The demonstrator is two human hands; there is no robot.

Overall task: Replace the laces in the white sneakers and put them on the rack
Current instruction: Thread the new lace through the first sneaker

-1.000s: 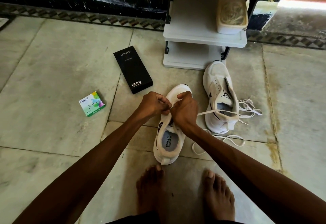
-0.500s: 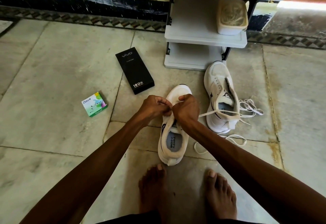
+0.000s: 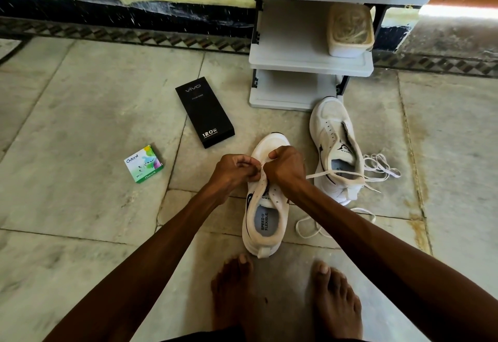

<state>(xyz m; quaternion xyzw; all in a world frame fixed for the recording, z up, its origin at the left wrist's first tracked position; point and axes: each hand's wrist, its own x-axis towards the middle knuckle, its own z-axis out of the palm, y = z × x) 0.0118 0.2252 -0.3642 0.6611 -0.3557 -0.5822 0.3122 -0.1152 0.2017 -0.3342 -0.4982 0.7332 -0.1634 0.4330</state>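
Little change: left hand (image 3: 237,170) and right hand (image 3: 287,169) stay at near sneaker (image 3: 265,223) toe eyelets, on floor (image 3: 80,126), short of rack (image 3: 310,64). Left fingers pinch eyelet edge, right clenched round lace (image 3: 314,176), probably still first hole. Second sneaker (image 3: 331,131) unlaced.

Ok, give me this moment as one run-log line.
step: lacing near sneaker | left hand: pinches its eyelet edge | right hand: grips lace | other sneaker: unlaced, on floor by rack
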